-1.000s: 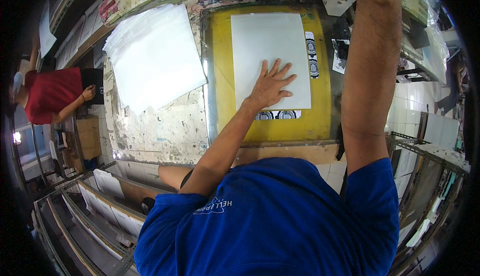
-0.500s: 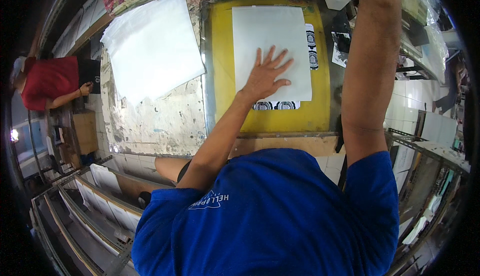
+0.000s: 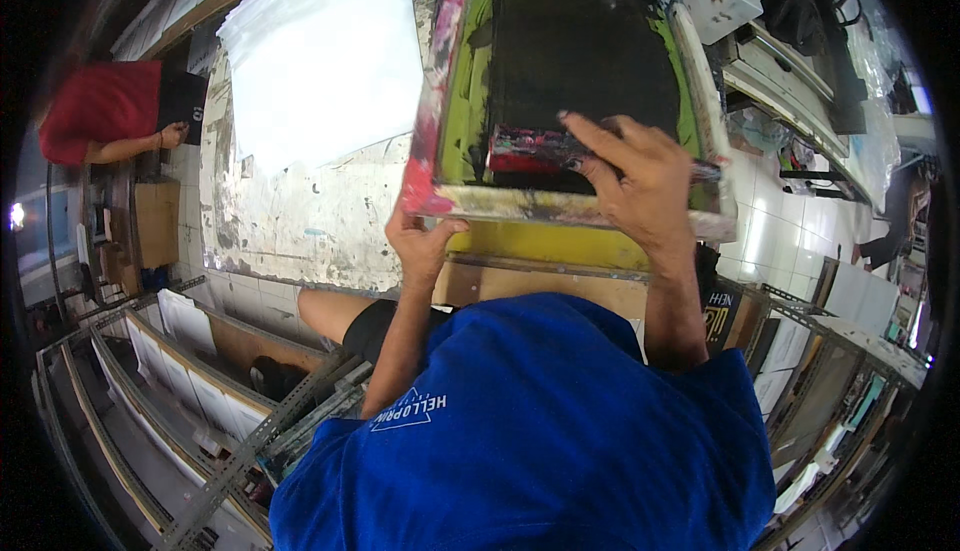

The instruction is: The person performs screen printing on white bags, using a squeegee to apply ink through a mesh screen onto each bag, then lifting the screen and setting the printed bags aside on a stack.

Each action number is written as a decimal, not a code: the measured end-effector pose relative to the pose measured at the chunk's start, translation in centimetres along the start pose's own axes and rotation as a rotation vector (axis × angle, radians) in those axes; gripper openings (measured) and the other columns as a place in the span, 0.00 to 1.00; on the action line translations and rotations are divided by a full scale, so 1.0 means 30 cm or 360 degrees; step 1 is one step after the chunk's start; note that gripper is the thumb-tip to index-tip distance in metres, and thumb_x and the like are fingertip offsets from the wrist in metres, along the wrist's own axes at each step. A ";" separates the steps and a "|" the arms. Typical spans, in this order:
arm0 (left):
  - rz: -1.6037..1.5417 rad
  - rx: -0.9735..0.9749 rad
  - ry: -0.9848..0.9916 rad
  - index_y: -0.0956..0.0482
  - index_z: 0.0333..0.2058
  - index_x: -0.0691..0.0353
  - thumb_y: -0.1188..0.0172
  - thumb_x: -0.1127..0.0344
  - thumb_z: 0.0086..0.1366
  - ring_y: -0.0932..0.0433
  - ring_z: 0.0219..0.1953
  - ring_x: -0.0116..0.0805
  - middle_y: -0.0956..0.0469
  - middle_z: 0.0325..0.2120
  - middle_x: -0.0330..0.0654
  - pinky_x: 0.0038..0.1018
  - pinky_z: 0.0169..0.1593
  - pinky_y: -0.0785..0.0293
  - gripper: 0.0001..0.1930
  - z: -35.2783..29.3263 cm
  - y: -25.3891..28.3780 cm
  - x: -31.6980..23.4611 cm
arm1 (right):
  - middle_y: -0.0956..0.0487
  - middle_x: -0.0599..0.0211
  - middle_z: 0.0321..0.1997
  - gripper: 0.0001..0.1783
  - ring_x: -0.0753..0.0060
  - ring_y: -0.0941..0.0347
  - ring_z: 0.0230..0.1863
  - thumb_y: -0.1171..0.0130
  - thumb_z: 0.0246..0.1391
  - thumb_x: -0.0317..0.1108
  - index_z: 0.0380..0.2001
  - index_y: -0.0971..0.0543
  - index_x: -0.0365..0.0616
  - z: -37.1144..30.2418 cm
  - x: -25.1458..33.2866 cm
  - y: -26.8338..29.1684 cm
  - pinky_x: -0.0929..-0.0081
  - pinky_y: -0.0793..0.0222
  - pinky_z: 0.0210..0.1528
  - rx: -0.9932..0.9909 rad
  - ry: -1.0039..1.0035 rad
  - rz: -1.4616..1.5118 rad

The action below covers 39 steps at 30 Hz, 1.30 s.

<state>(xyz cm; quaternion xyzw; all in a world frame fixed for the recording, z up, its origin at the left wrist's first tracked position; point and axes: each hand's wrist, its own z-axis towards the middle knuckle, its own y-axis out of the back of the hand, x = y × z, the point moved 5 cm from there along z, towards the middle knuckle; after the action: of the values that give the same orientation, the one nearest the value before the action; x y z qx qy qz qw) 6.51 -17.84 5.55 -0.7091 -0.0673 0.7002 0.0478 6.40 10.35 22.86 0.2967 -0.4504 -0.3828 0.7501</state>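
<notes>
A silk-screen frame (image 3: 548, 205) with stained wooden sides is in front of me, its mesh mostly black with green margins. My left hand (image 3: 420, 248) grips its near left corner; some of its fingers are hidden by the wood. Across the near part of the mesh lies a squeegee (image 3: 525, 149) with a red and black smeared handle. Over the squeegee's right half is my right hand (image 3: 645, 176), index finger stretched out and thumb apart. Beneath the frame, part of a yellow board (image 3: 550, 243) shows; whatever lies on it is covered.
To the left, a fanned stack of white sheets (image 3: 320, 61) lies on a paint-spotted table (image 3: 300, 231). Racks (image 3: 200, 371) stand at lower left, and more shelving (image 3: 830, 381) at lower right. A white container (image 3: 722, 1) is at far right. A person in red (image 3: 105, 111) stands at far left.
The screen frame has come down over the yellow board and its white sheet. My left hand has left the sheet for the frame's corner; my raised right arm has come down to the squeegee.
</notes>
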 end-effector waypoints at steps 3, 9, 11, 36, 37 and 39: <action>0.0412 0.0016 -0.0201 0.25 0.60 0.69 0.17 0.69 0.40 0.29 0.61 0.42 0.29 0.62 0.49 0.38 0.64 0.32 0.44 -0.039 0.044 0.126 | 0.24 0.63 0.29 0.31 0.56 0.26 0.30 0.28 0.43 0.35 0.55 0.17 0.61 -0.121 -0.100 -0.193 0.59 0.30 0.37 0.0229 -0.0148 0.0122; 0.1428 0.0074 -0.0486 0.20 0.58 0.59 0.20 0.55 0.43 0.39 0.66 0.54 0.35 0.66 0.53 0.46 0.68 0.43 0.40 -0.049 0.052 0.140 | 0.25 0.58 0.45 0.41 0.55 0.30 0.49 0.31 0.39 0.29 0.63 0.24 0.59 -0.227 -0.144 -0.403 0.50 0.43 0.56 0.0539 -0.0206 -0.0289; 0.1494 0.0066 -0.0492 0.20 0.58 0.58 0.22 0.52 0.46 0.40 0.66 0.54 0.36 0.67 0.52 0.47 0.68 0.43 0.39 -0.050 0.045 0.137 | 0.27 0.59 0.49 0.43 0.57 0.33 0.54 0.32 0.36 0.28 0.63 0.25 0.59 -0.209 -0.214 -0.440 0.50 0.48 0.59 0.0527 -0.0326 -0.0217; 0.1321 0.0103 -0.0390 0.23 0.62 0.56 0.26 0.47 0.53 0.40 0.67 0.57 0.41 0.69 0.58 0.46 0.67 0.41 0.38 -0.066 0.081 0.153 | 0.20 0.49 0.58 0.34 0.49 0.27 0.62 0.33 0.50 0.35 0.63 0.23 0.69 0.764 -0.975 -0.581 0.47 0.41 0.64 0.0128 0.0022 -0.0413; 0.1323 0.0092 -0.0418 0.23 0.61 0.56 0.26 0.48 0.53 0.39 0.66 0.57 0.41 0.68 0.58 0.46 0.67 0.40 0.38 -0.068 0.081 0.152 | 0.19 0.51 0.58 0.34 0.50 0.26 0.61 0.32 0.50 0.35 0.63 0.23 0.70 0.771 -0.964 -0.586 0.48 0.39 0.64 0.0210 -0.0030 -0.0407; 0.1324 0.0078 -0.0447 0.23 0.61 0.59 0.26 0.46 0.52 0.37 0.64 0.56 0.36 0.66 0.57 0.47 0.66 0.42 0.39 -0.070 0.080 0.155 | 0.17 0.56 0.55 0.33 0.52 0.23 0.58 0.32 0.50 0.35 0.62 0.22 0.71 0.776 -0.963 -0.577 0.50 0.34 0.61 0.0220 -0.0058 -0.0335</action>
<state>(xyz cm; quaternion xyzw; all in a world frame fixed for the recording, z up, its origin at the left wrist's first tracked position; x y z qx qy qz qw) 8.73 -19.39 0.59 -0.5725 0.2348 0.7508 -0.2310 -28.64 23.13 5.99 0.3864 -0.4556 -0.4327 0.6752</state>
